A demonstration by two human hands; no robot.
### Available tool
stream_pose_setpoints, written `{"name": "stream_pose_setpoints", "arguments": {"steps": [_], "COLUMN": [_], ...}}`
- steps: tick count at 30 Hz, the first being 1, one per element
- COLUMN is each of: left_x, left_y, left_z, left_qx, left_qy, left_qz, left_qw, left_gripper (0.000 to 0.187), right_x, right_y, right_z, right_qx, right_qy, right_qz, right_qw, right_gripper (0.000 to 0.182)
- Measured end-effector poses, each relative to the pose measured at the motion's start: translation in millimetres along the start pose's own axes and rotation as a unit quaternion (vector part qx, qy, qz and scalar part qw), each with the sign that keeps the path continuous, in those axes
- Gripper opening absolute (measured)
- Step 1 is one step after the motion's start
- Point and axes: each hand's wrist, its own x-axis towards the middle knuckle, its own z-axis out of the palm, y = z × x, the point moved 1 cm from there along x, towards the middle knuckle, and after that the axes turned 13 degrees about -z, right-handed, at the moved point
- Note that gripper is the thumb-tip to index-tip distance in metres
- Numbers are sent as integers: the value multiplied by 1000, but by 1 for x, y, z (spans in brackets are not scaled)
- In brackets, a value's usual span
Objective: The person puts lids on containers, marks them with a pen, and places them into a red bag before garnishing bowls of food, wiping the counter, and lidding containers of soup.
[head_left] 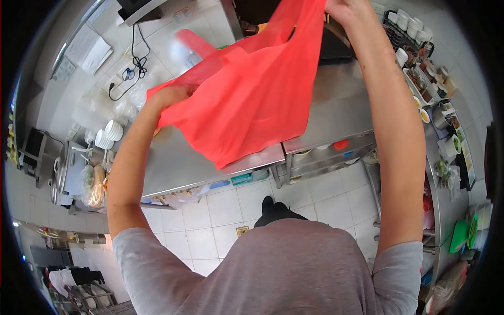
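A thin red plastic bag (252,100) is spread out in the air above the steel counter, its lower edge hanging near the counter's front. My right hand (344,9) is raised at the top of the view, closed on the bag's upper right corner; its fingertips are partly cut off by the frame. At the bag's left side, my left hand (176,95) reaches into or behind the red film, which hides its fingers. What the bag contains, if anything, does not show.
The steel counter (336,100) runs across in front of me. Stacked white bowls (108,135) and wrapped food (97,186) stand left. A black cable (139,63) hangs on the tiled wall. Shelves of cups (412,26) and a side counter with containers (446,113) are right.
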Motion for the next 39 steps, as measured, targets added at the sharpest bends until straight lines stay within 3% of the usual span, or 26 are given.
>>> {"name": "stream_pose_setpoints", "arguments": {"steps": [3,6,9,10,13,14,17,19,20,21,22,23,25,26,27,28,29,32,33,36,38,39], "left_x": [30,28,49,60,62,84,87,91,93,96,112,139,155,186,219,243,256,250,252,258,265,269], "left_y": [14,64,84,93,143,132,146,138,132,122,101,73,108,125,128,135,143,163,164,174,183,186], "left_z": [-22,-49,-69,-68,-61,-62,-74,-61,-42,-13,23,68,138,177,205,217,220,207,209,200,187,180], "left_qx": [59,-188,-242,-88,213,78,-66,-128,-279,-418,-429,-439,-431,-457,-469,-291,-93,-297,-259,-213,-179,-159], "left_qy": [27,19,-57,53,115,110,43,291,385,465,441,418,162,228,119,250,366,227,249,254,229,213], "left_qz": [-5,-39,104,239,153,257,371,473,387,285,239,191,73,199,176,237,286,186,178,160,151,146], "left_qw": [998,981,963,966,958,957,925,822,790,727,751,772,885,837,857,893,881,909,916,930,945,953], "left_gripper": [48,53,57,47,28,24,19,23,27,31,35,40,55,65,64,60,58,50,45,44,44,44], "right_x": [2,25,50,51,45,43,34,8,-12,-40,-64,-85,-109,-115,-121,-119,-114,-108,-109,-108,-93,-90], "right_y": [-19,-38,-60,-64,-85,-93,-117,-121,-113,-101,-86,-72,-35,-16,-1,6,12,24,26,11,-27,-45], "right_z": [-21,-54,-87,-94,-119,-131,-175,-226,-257,-263,-280,-304,-294,-298,-306,-315,-324,-351,-359,-384,-331,-306], "right_qx": [-12,-66,-109,-128,-209,-248,-348,-420,-460,-502,-520,-556,-503,-490,-476,-498,-519,-593,-615,-404,-328,-304], "right_qy": [27,56,63,52,26,21,14,61,105,173,202,144,138,146,152,127,104,90,94,275,311,270], "right_qz": [-51,-114,-169,-188,-226,-213,-181,-141,-117,-16,42,105,183,182,179,173,162,57,14,-74,-148,-193], "right_qw": [998,990,977,972,951,945,920,894,874,847,829,812,833,840,847,840,832,798,783,869,880,893], "right_gripper": [51,49,44,41,36,37,42,43,43,43,38,35,34,35,36,40,43,44,43,40,42,41]}}
